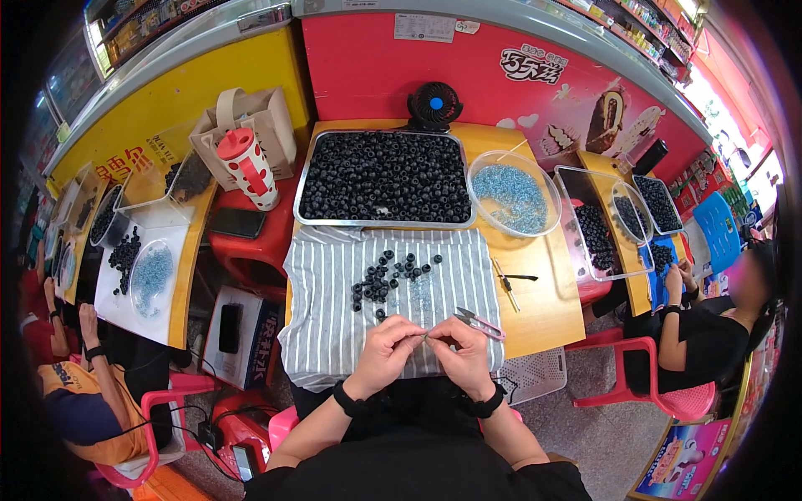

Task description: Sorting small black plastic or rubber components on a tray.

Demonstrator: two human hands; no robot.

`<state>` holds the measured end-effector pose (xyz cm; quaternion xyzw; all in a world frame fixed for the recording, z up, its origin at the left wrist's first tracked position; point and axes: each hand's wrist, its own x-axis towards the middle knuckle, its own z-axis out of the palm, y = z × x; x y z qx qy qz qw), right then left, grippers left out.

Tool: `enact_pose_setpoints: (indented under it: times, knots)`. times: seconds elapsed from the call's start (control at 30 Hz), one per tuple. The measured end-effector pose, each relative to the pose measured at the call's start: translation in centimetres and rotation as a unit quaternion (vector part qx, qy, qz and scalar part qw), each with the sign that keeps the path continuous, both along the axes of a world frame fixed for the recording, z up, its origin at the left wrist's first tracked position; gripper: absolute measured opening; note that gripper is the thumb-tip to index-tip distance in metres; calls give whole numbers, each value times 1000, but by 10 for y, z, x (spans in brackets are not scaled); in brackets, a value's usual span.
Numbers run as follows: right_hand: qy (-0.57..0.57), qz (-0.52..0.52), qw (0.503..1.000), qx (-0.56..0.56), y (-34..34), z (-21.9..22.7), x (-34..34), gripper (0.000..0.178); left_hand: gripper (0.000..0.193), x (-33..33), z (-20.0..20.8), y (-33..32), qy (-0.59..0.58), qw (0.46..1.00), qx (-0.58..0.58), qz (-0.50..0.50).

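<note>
My left hand and my right hand meet fingertip to fingertip above the near edge of a grey-and-white striped cloth. Both are closed in a pinch, and whatever lies between the fingertips is too small to make out. Just beyond them, a loose group of round black beads lies on the cloth, with tiny pale blue beads scattered to its right. Thread snips with a pinkish handle rest beside my right hand.
A metal tray full of black beads stands behind the cloth. Right of it sits a clear bowl of pale blue beads. A thin pen-like tool lies on the wooden table. A black fan stands behind. People work at tables either side.
</note>
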<state>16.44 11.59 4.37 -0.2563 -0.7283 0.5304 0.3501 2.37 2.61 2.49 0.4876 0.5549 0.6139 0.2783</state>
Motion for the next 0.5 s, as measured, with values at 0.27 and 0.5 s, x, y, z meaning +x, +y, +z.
enact_pose_setpoints:
  times: [0.27,0.5]
  knots:
    - [5,13,997,77,-2,6,-1,8,8,-2,8,-3,2,1000,-24,4]
    - [6,-3,999,36,-4,8,0,7,12,-1,17,-3,155,987,37,37]
